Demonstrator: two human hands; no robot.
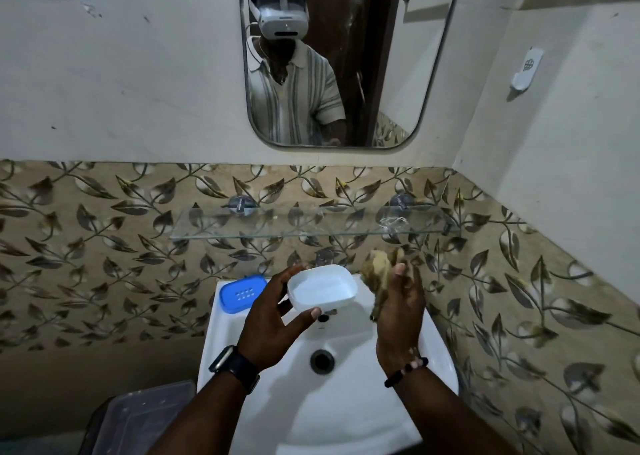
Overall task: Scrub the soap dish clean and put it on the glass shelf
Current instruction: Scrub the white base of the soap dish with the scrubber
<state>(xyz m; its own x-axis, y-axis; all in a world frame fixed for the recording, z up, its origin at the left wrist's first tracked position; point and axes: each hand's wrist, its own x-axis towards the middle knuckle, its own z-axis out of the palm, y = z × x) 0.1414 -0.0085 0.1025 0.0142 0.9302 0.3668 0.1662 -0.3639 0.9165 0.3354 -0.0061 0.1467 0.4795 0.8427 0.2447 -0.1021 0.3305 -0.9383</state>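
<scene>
My left hand (273, 312) holds a white soap dish tray (322, 286) above the white sink (242, 378), its hollow side facing up. My right hand (398, 312) grips a worn yellowish-brown scrubbing sponge (377, 274) just to the right of the tray, a small gap apart from it. The blue perforated insert of the soap dish (242, 292) lies on the sink's back left corner. The glass shelf (311, 224) is fixed to the leaf-patterned tiles above the sink and carries only a small clear scrap near its right end.
A chrome tap (325, 256) stands behind the tray, and the drain (322, 360) lies below my hands. A mirror (332, 59) hangs above the shelf. A dark lidded bin (138, 416) sits left of the sink. A side wall with a white holder (526, 70) closes in on the right.
</scene>
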